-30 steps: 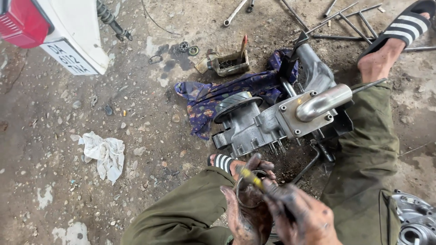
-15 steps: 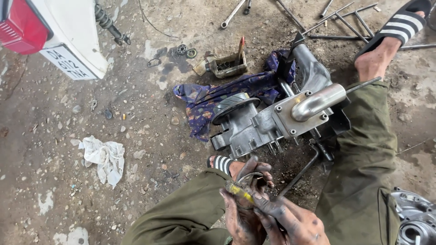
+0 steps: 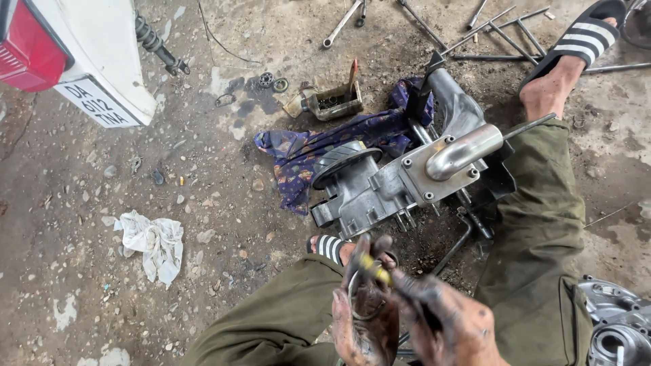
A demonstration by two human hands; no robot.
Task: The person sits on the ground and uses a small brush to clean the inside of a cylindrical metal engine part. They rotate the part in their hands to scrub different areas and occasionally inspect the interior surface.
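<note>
My two greasy hands are together low in the frame, between my knees. My left hand [image 3: 363,318] holds a thin metal ring [image 3: 354,305] against its fingers. My right hand [image 3: 444,325] grips a dark tool with a yellow tip [image 3: 375,270] that reaches across the ring. Just beyond my hands a grey metal engine block [image 3: 383,186] with a curved silver pipe [image 3: 464,150] lies on the ground, partly on a purple patterned cloth [image 3: 305,152].
A white rag [image 3: 154,240] lies at left. The white rear of a vehicle with a red lamp [image 3: 61,54] is top left. A small metal tray [image 3: 336,102], wrenches and rods [image 3: 502,30] lie beyond. Another metal casing [image 3: 617,325] sits bottom right.
My hands have shifted slightly and turned the ring; the tool's yellow tip now sits higher across it. The view has moved a little closer.
</note>
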